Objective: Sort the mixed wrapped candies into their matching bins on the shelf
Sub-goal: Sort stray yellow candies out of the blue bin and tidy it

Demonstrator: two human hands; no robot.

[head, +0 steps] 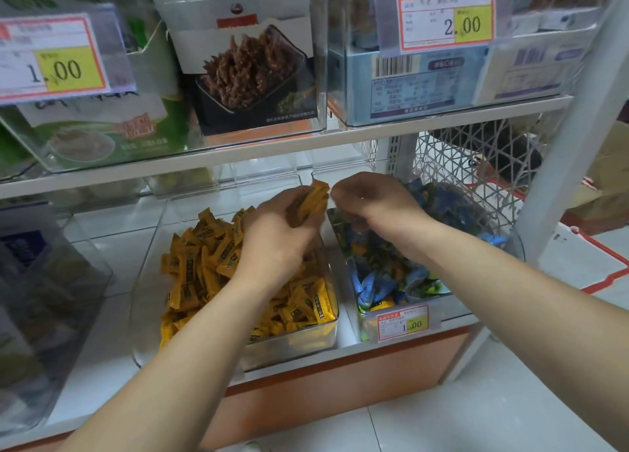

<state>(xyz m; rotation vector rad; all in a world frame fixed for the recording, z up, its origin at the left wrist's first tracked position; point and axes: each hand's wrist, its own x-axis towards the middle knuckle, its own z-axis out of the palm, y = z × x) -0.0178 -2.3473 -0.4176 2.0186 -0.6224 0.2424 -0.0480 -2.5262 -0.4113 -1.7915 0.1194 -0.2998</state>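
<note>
Orange candies (311,202) fill the left grip (282,237), closed round a bunch above the orange bin (289,347). The right grip (371,203) curls over the blue bin (456,310); whether it holds anything, I cannot tell. Orange strays (382,303) lie there, so sorting seems partway.

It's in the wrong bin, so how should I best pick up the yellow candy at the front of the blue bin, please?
Probably pinch the yellow candy across its exposed upper edge, from above: it lies wedged among blue candies, low against the clear bin.
</note>
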